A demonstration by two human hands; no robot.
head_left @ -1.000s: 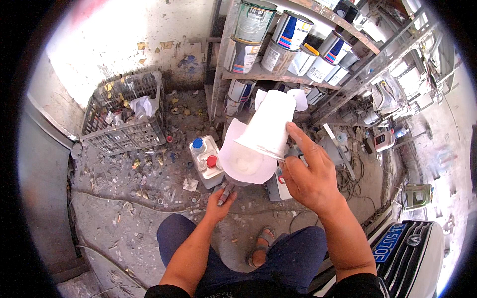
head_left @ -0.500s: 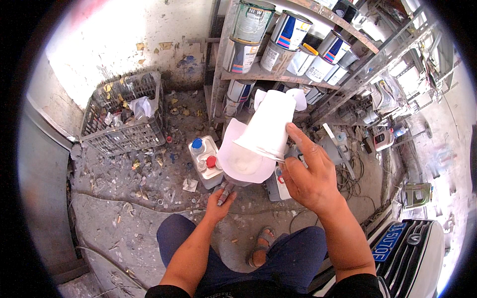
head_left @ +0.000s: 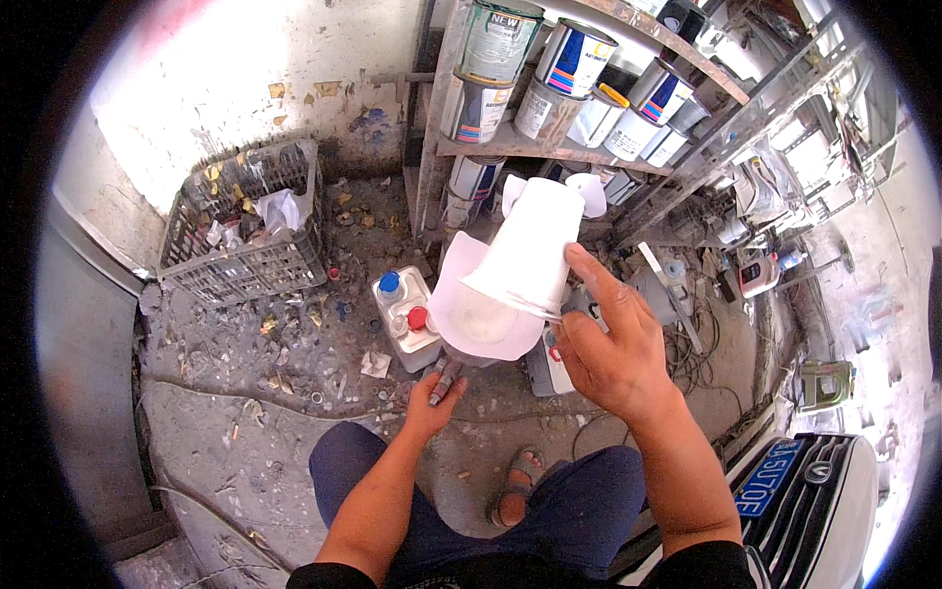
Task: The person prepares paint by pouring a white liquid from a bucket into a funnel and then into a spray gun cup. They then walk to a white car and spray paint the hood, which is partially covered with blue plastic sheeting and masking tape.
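Note:
My right hand (head_left: 618, 344) grips a white plastic cup (head_left: 535, 240) near its rim, index finger stretched along its side. The cup is tipped, base up and away, mouth down toward me. Under its mouth spreads a pale paper paint strainer (head_left: 456, 294) with a whitish, wet-looking middle. Below the strainer, my left hand (head_left: 432, 402) is closed around the metal handle of what looks like a spray gun (head_left: 444, 383); most of the gun is hidden. Pale rounded flaps (head_left: 587, 194) show behind the cup's base; I cannot tell what they belong to.
A jug with blue and red caps (head_left: 404, 319) stands beyond my left hand. Paint cans (head_left: 574, 59) fill the shelf (head_left: 530, 145) ahead. A plastic crate (head_left: 245, 280) of rubbish sits left; hoses (head_left: 697, 368) and a car front (head_left: 814, 510) are at right.
Hands, cup and strainer hold almost the same positions. The whitish patch in the strainer looks slightly smaller.

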